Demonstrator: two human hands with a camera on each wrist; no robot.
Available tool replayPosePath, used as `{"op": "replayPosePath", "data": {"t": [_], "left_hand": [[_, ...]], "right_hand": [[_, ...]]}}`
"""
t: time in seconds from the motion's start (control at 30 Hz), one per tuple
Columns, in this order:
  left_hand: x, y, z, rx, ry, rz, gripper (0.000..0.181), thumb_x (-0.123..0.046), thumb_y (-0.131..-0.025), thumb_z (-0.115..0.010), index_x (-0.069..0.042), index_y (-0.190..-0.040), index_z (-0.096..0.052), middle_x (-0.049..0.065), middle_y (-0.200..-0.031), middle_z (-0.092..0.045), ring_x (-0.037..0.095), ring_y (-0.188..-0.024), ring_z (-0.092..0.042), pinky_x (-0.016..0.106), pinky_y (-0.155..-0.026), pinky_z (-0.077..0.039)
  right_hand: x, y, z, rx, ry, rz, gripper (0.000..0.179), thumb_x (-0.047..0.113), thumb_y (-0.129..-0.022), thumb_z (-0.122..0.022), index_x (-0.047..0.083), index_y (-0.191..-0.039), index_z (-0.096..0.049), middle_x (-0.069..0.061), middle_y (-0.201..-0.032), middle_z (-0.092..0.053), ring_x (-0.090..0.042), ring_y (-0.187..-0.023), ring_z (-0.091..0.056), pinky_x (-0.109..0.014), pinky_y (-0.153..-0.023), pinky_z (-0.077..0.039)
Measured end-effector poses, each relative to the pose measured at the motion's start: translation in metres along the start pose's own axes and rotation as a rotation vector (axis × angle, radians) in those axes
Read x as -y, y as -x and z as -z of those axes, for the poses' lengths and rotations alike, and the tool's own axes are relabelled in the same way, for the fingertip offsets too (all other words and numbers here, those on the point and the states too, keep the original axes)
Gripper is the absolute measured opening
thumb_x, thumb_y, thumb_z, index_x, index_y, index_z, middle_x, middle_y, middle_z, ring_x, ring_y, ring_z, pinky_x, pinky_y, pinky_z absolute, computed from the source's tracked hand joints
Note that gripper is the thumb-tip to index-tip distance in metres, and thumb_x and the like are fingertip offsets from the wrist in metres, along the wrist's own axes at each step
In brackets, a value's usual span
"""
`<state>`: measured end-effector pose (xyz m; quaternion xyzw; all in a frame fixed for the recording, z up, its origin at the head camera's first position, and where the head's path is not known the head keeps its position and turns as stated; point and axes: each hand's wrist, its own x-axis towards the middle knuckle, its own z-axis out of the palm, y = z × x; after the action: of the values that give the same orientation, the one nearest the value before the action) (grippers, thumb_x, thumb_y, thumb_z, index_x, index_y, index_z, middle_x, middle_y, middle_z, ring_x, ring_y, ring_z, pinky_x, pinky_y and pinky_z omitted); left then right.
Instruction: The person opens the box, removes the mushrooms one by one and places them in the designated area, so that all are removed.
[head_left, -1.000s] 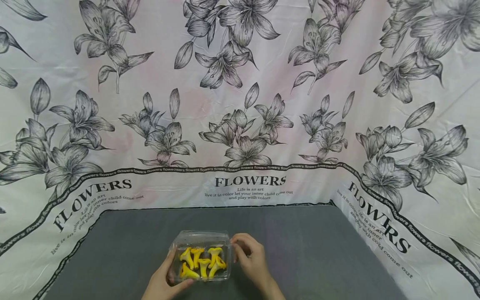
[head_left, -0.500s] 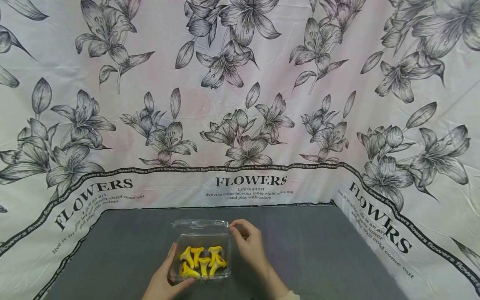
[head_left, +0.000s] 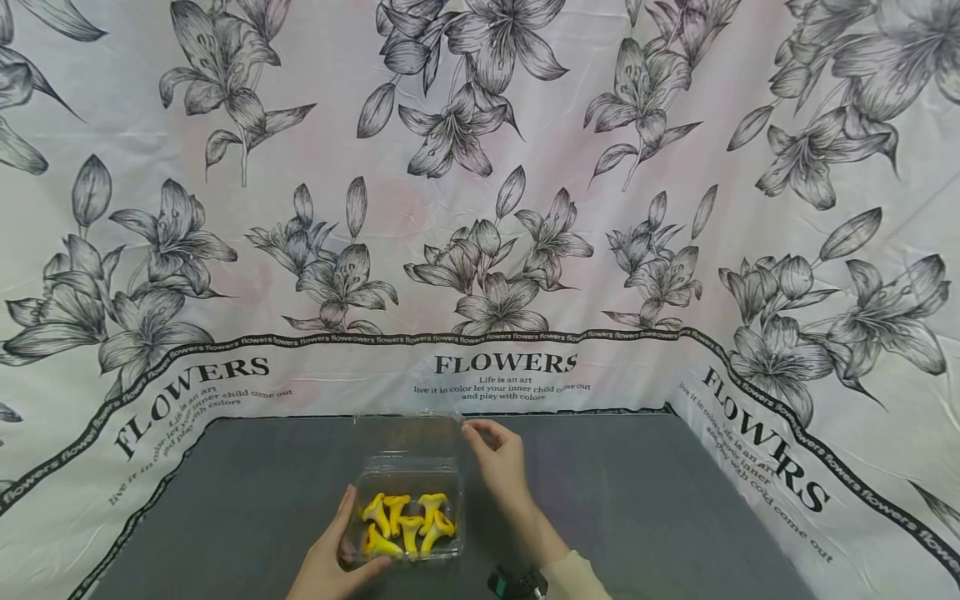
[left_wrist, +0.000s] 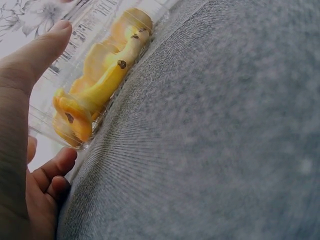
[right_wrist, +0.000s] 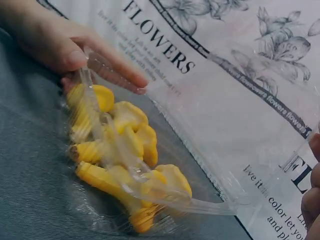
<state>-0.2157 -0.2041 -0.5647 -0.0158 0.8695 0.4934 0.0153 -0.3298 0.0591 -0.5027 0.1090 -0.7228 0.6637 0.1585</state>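
Clear lid: the lid (head_left: 408,435) is so transparent that its outline is hard to make out against the desk (head_left: 637,500) and flowered cloth (head_left: 495,167); its exact tilt cannot be told.
Cut off: fingers of the right hand (head_left: 498,458) leave the right-wrist view at three to four o'clock; a dark device (head_left: 517,586) is clipped at six in the head view, beside the pale sleeve (head_left: 573,575).
Blurred: the box walls in the right-wrist view.
Left hand: the left hand (head_left: 333,552) grips the box from eight o'clock, thumb along its near edge, fingers along its left side.
Right hand: pinches the lid's right corner, at about two o'clock of the box.
Clear box: the box (head_left: 411,481) sits on the desk toward six to seven o'clock, lid raised at its twelve, six yellow mushrooms (head_left: 411,533) inside.
Since a second ago: the lid has swung up from low over the box; the right hand has risen with it; the dark device has come into view; the left hand's grip is unchanged.
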Motion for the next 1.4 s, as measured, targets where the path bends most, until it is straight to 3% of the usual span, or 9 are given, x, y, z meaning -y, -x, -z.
{"op": "replayPosePath", "data": {"t": [0.27, 0.4, 0.67, 0.9, 1.0, 1.13, 1.23, 1.3, 1.4], "left_hand": [[0.0, 0.0, -0.001, -0.001, 0.008, -0.004, 0.117, -0.044, -0.088, -0.087, -0.012, -0.172, -0.012, 0.027, -0.175, -0.014, 0.019, -0.065, -0.043, 0.031, -0.06, -0.04], [-0.001, 0.001, 0.0, 0.007, 0.016, 0.009, 0.118, -0.046, -0.088, -0.086, -0.013, -0.172, -0.011, 0.025, -0.176, -0.01, 0.019, -0.065, -0.044, 0.031, -0.06, -0.041], [-0.002, 0.0, 0.0, 0.007, -0.015, 0.019, 0.122, -0.05, -0.087, -0.086, -0.012, -0.172, -0.007, 0.027, -0.174, -0.018, 0.02, -0.068, -0.046, 0.031, -0.062, -0.041], [-0.001, 0.002, 0.0, 0.004, -0.014, 0.002, 0.125, -0.046, -0.087, -0.088, -0.011, -0.172, -0.004, 0.029, -0.173, -0.016, 0.019, -0.065, -0.044, 0.031, -0.06, -0.041], [0.0, 0.002, 0.0, 0.001, -0.014, 0.009, 0.127, -0.047, -0.085, -0.088, -0.011, -0.172, -0.003, 0.027, -0.168, -0.03, 0.019, -0.064, -0.044, 0.03, -0.059, -0.041], [-0.001, 0.002, 0.0, 0.002, -0.019, 0.032, 0.129, -0.049, -0.084, -0.089, -0.012, -0.172, -0.001, 0.017, -0.129, -0.056, 0.018, -0.064, -0.043, 0.03, -0.058, -0.041], [-0.001, 0.003, 0.0, 0.001, -0.018, 0.033, 0.13, -0.048, -0.084, -0.089, -0.012, -0.172, -0.001, 0.022, -0.143, -0.052, 0.018, -0.064, -0.042, 0.03, -0.058, -0.04], [-0.002, 0.003, 0.0, -0.006, -0.018, 0.034, 0.13, -0.048, -0.083, -0.09, -0.013, -0.172, -0.002, 0.025, -0.168, -0.031, 0.018, -0.065, -0.042, 0.029, -0.059, -0.04], [-0.004, 0.003, -0.001, -0.021, -0.015, 0.034, 0.132, -0.049, -0.081, -0.091, -0.013, -0.172, -0.004, 0.023, -0.177, -0.008, 0.017, -0.065, -0.042, 0.028, -0.059, -0.041]], "right_hand": [[-0.022, -0.004, -0.004, 0.028, 0.108, 0.038, 0.015, 0.018, -0.097, -0.08, 0.006, -0.106, -0.083, -0.006, -0.101, -0.081, -0.023, -0.08, -0.074, -0.021, -0.065, -0.051], [-0.036, 0.0, -0.006, 0.032, 0.146, 0.028, 0.017, 0.018, -0.097, -0.081, 0.004, -0.107, -0.083, -0.007, -0.102, -0.081, -0.016, -0.089, -0.075, -0.024, -0.077, -0.057], [-0.056, 0.004, -0.009, 0.066, 0.203, -0.027, 0.025, 0.015, -0.096, -0.081, -0.001, -0.116, -0.081, -0.014, -0.101, -0.081, -0.014, -0.081, -0.073, -0.018, -0.062, -0.051], [-0.058, 0.007, -0.011, 0.118, 0.183, -0.131, 0.029, 0.02, -0.098, -0.078, -0.001, -0.118, -0.08, -0.015, -0.112, -0.08, -0.022, -0.096, -0.074, -0.023, -0.07, -0.054], [-0.057, 0.007, -0.012, 0.136, 0.181, -0.171, 0.031, 0.022, -0.1, -0.076, -0.003, -0.119, -0.079, -0.016, -0.115, -0.079, -0.028, -0.102, -0.074, -0.03, -0.077, -0.057], [-0.058, 0.01, -0.014, 0.143, 0.199, -0.228, 0.034, 0.025, -0.1, -0.076, -0.004, -0.118, -0.079, -0.017, -0.113, -0.079, -0.031, -0.104, -0.073, -0.04, -0.083, -0.059], [-0.058, 0.012, -0.015, 0.147, 0.2, -0.255, 0.034, 0.025, -0.1, -0.076, -0.004, -0.118, -0.079, -0.017, -0.112, -0.079, -0.031, -0.104, -0.073, -0.044, -0.086, -0.059], [-0.058, 0.012, -0.015, 0.149, 0.195, -0.254, 0.034, 0.025, -0.1, -0.076, -0.004, -0.117, -0.079, -0.017, -0.111, -0.079, -0.031, -0.103, -0.073, -0.045, -0.086, -0.059], [-0.058, 0.011, -0.015, 0.149, 0.194, -0.244, 0.034, 0.025, -0.101, -0.075, -0.004, -0.118, -0.079, -0.017, -0.111, -0.079, -0.031, -0.103, -0.073, -0.045, -0.087, -0.059]]}}
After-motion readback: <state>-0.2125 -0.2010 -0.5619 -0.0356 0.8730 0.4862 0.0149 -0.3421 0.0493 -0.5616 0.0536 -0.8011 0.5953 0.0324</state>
